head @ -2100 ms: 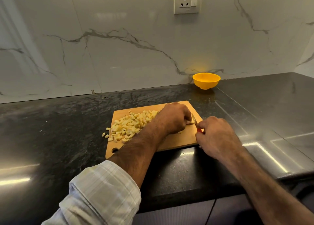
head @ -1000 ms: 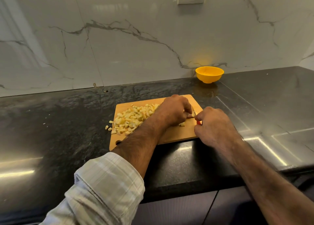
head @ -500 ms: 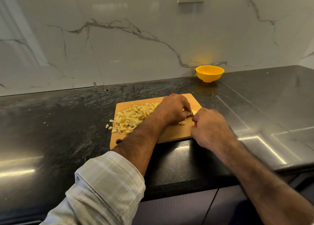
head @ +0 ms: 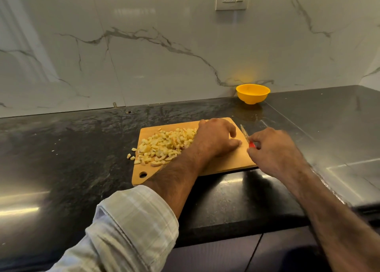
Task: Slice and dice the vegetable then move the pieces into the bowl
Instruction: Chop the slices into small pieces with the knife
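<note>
cutting board [head: 226, 164]: matt wood | counter [head: 82, 148]: glossy dark stone | bowl [head: 253, 94]: smooth yellow plastic

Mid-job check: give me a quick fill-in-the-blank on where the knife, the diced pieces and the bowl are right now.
1. The right hand grips a knife with a ____ handle.
2. The diced pieces are heaped on the wooden ____.
3. The yellow bowl stands by the marble wall, holding ____ of the pieces so far.
4. The left hand rests on the board's ____ half.

Missing words: red; cutting board; none; right
</note>
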Tool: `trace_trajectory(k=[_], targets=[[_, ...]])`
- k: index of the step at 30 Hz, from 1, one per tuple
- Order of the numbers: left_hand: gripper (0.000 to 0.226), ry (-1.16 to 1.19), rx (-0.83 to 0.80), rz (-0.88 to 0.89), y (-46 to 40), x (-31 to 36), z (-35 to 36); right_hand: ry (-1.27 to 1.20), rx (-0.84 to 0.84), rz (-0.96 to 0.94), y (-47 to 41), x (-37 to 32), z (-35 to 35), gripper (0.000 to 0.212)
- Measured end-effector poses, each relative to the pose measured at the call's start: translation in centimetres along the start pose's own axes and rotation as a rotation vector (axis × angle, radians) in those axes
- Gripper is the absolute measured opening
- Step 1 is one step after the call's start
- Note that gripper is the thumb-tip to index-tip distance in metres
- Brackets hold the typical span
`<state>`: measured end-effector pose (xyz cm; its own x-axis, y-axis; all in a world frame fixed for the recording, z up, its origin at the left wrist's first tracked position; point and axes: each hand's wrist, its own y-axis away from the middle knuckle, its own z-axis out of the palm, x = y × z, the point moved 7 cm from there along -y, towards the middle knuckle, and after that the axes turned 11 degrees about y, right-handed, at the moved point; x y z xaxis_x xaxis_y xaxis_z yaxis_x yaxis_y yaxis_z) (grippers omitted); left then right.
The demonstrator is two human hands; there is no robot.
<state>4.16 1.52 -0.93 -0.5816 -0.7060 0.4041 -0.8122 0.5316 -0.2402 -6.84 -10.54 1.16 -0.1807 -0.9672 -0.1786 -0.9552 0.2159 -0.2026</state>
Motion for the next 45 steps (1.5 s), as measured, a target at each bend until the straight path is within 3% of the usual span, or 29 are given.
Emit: trace_trajectory(k=[4, 9, 19, 26, 31, 40, 45], targets=[[0.017, 0.208, -0.063, -0.010, 0.1, -0.7, -0.5, 0.012, -0.103, -0.017, 0.1, -0.1, 0.6, 0.040], [0.020, 0.364, -0.099, -0.058, 0.8, -2.9, -1.7, -0.019, -0.156, -0.025, 0.2, -0.5, 1.5, 0.042], [0.012, 0.303, -0.083, -0.033, 0.4, -2.2, -1.2, -0.002, -0.157, -0.023, 0.1, -1.7, 3.0, 0.042], [0.012, 0.273, -0.109, -0.002, 0.3, -2.1, -1.3, 0.068, -0.129, -0.030, -2.3, -3.0, 2.8, 0.023], [0.012, 0.265, -0.026, 0.009, 0.3, -2.9, -2.4, 0.012, 0.001, -0.087, -1.2, -2.9, 1.5, 0.030], [0.010, 0.230, -0.082, 0.005, 0.3, -2.1, -1.7, 0.134, -0.115, -0.065, -0.8, -4.1, 3.1, 0.021], [0.009, 0.311, -0.092, -0.010, 0.5, -2.8, -1.9, 0.083, -0.075, -0.058, -2.4, -4.3, 2.9, 0.019]])
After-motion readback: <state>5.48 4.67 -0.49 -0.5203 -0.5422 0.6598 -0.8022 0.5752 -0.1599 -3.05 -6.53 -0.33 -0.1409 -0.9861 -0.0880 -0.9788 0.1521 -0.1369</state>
